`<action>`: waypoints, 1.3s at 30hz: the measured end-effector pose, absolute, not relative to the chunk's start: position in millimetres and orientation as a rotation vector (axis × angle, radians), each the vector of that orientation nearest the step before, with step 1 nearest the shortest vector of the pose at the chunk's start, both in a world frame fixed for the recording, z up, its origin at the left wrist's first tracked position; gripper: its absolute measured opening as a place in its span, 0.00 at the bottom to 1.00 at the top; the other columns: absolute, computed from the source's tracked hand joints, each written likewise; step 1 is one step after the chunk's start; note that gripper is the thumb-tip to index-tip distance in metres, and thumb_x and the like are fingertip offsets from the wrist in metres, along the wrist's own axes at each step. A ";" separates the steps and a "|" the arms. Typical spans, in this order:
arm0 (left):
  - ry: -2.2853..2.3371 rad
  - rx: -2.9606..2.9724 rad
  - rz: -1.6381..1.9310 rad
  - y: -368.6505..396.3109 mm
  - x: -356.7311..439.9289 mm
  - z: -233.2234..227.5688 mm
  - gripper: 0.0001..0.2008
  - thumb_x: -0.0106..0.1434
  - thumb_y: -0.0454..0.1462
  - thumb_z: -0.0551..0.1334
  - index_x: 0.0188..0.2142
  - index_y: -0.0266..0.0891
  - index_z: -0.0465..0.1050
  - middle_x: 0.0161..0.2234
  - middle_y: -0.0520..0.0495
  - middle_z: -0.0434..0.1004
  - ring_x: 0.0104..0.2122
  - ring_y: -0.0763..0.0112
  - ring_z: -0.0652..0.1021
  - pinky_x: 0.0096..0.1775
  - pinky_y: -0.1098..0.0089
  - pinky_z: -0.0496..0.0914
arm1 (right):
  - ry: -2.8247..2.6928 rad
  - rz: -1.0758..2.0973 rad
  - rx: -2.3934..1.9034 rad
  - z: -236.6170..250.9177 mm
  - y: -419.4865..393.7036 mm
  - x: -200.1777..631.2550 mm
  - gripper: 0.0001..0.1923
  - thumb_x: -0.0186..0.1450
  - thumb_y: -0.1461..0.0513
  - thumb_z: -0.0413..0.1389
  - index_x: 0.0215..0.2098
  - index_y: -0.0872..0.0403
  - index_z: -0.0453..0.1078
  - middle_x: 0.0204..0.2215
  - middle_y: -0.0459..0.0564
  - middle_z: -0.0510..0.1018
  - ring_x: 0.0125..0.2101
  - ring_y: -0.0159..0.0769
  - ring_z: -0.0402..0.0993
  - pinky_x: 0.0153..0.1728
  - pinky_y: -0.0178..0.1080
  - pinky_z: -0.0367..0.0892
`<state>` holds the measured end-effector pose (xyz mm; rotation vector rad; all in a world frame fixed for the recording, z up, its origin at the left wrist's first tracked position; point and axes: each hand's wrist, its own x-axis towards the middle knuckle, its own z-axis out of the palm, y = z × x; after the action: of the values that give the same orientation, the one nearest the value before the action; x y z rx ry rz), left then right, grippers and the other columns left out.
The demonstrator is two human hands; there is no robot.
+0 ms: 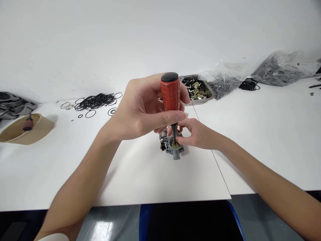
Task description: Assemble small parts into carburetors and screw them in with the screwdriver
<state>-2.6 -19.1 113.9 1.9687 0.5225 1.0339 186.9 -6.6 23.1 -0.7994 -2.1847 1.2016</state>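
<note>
My left hand (145,107) is closed around the red handle of a screwdriver (171,93), which has a black cap and stands nearly upright. Its dark shaft reaches down into the round bore of a small grey metal carburetor-like body (176,154), where a brass-coloured disc shows. The tip seems to touch that disc. On the far right side of the metal body, my right hand (197,134) grips it with thumb and fingers against the white table. Part of the body is hidden behind both hands.
A metal tray (210,92) of mixed small parts stands behind my hands. Bags of small grey parts (223,83) lie along the wall. Black rubber rings (96,101) are piled at left, near a tan container (42,129) with another screwdriver (28,124). Grey metal castings (12,107) sit far left.
</note>
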 end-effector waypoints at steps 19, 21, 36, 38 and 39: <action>0.590 2.010 1.058 -23.2 -5.5 113.8 0.07 0.57 0.35 0.69 0.37 0.40 0.76 0.33 0.47 0.78 0.23 0.74 0.76 0.19 0.72 0.71 | -2.196 1.193 -0.787 23.4 -6.2 188.5 0.10 0.58 0.70 0.55 0.37 0.53 0.72 0.41 0.48 0.76 0.36 0.32 0.70 0.41 0.39 0.66; 0.588 2.013 1.072 -22.6 -6.7 114.4 0.07 0.57 0.34 0.68 0.37 0.40 0.76 0.33 0.47 0.78 0.22 0.75 0.76 0.18 0.73 0.70 | -2.183 1.201 -0.790 22.6 -5.9 189.2 0.10 0.58 0.70 0.55 0.36 0.53 0.72 0.41 0.48 0.76 0.36 0.32 0.71 0.40 0.39 0.67; 0.515 2.088 1.209 -14.8 -13.2 116.7 0.12 0.52 0.32 0.71 0.38 0.38 0.78 0.30 0.46 0.76 0.19 0.76 0.73 0.15 0.72 0.66 | -2.127 1.330 -0.742 19.9 -5.5 194.5 0.07 0.57 0.58 0.65 0.33 0.52 0.77 0.42 0.49 0.75 0.41 0.37 0.71 0.43 0.43 0.67; 0.509 2.084 1.224 -16.0 -11.8 117.1 0.12 0.51 0.32 0.71 0.38 0.38 0.79 0.29 0.47 0.76 0.19 0.76 0.73 0.14 0.72 0.66 | -2.106 1.328 -0.739 19.2 -5.1 194.0 0.06 0.57 0.58 0.66 0.32 0.52 0.77 0.41 0.49 0.75 0.40 0.37 0.72 0.43 0.43 0.66; 0.500 2.082 1.236 -16.9 -11.1 117.3 0.12 0.51 0.32 0.71 0.37 0.38 0.79 0.29 0.47 0.75 0.19 0.75 0.73 0.14 0.71 0.65 | -2.099 1.324 -0.738 19.0 -4.9 193.8 0.06 0.57 0.58 0.66 0.31 0.52 0.77 0.40 0.49 0.75 0.40 0.37 0.72 0.42 0.42 0.66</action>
<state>-11.1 -16.9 117.3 2.0822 0.5005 1.2363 193.8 -4.9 19.0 -0.7383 -2.0993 1.3239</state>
